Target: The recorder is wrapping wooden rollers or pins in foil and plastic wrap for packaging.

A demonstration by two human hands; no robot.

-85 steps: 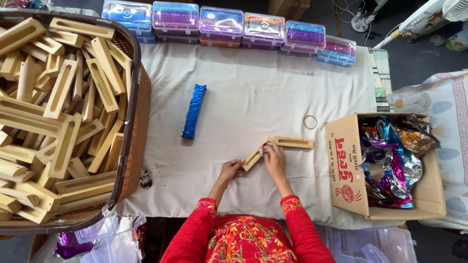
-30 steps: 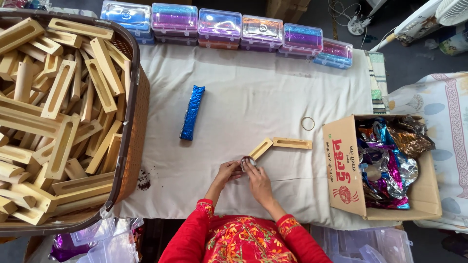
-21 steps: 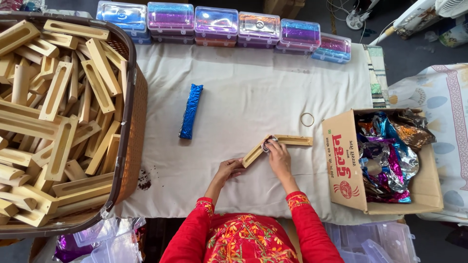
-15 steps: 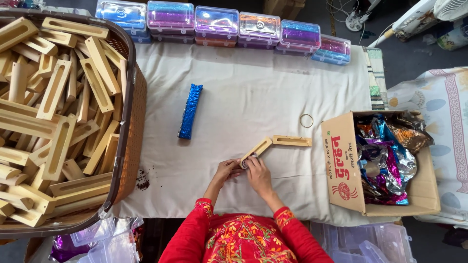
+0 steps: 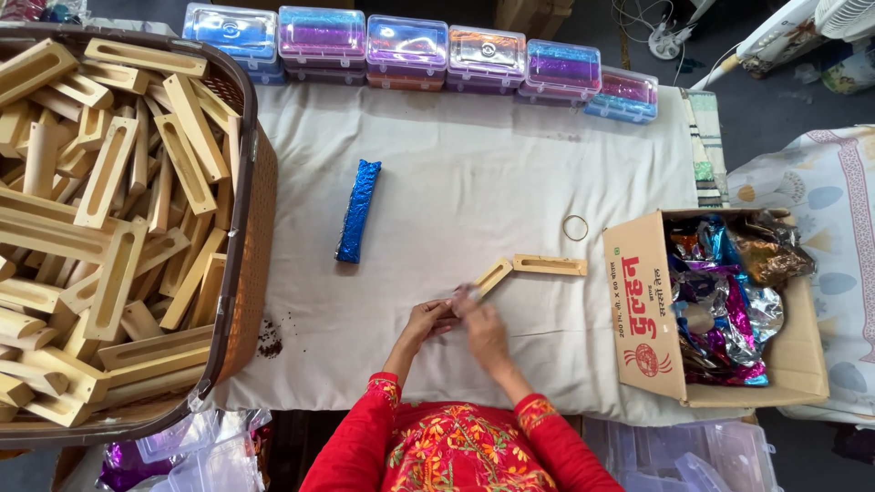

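**One stick wrapped, a basketful waiting**

I am pinching something small — too blurred to name, perhaps foil — between my left hand (image 5: 427, 321) and right hand (image 5: 481, 326), fingers pressed together, just beside the two wooden holders (image 5: 531, 268). One blue-wrapped stick (image 5: 357, 210) is lying finished; the basket (image 5: 239, 273) is holding many bare ones.

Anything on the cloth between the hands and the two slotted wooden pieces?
Nothing visible. The right hand and left hand meet just below the nearer wooden piece; the second piece lies beside it. The blue foil-wrapped stick and rubber band lie off to the sides.
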